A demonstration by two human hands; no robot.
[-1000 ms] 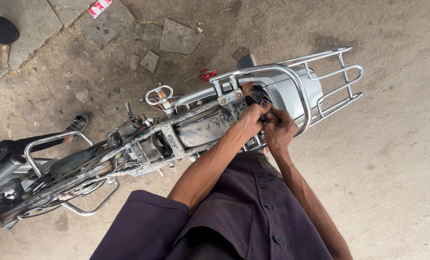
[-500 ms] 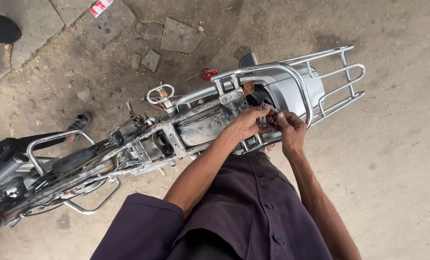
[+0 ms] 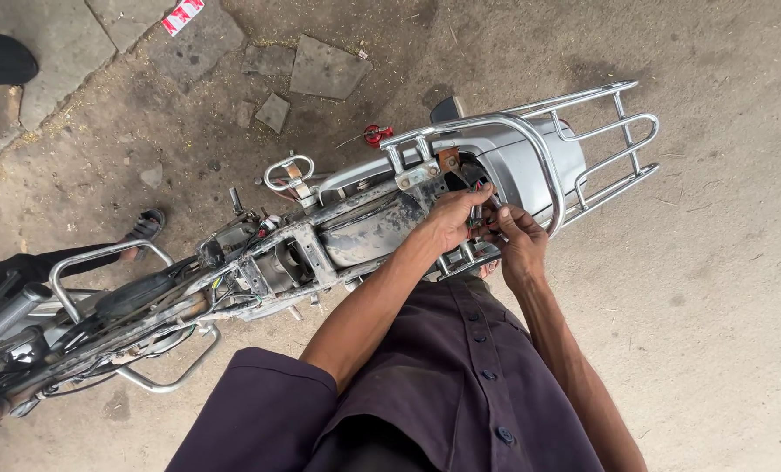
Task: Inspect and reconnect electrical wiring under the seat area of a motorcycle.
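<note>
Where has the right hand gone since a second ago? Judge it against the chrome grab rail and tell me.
Yes. The right hand has shifted slightly rearward along the chrome grab rail, staying close to the left hand at the wires.

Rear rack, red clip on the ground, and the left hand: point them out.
rear rack (image 3: 613, 144), head view, chrome side bar.
red clip (image 3: 376, 135), head view, its body.
left hand (image 3: 450, 220), head view, back of hand.

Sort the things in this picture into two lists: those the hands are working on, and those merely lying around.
Being worked on:
left hand
right hand
wires
stripped motorcycle frame
rear rack

Lying about:
broken paving slabs
small red part
sandalled foot
</note>
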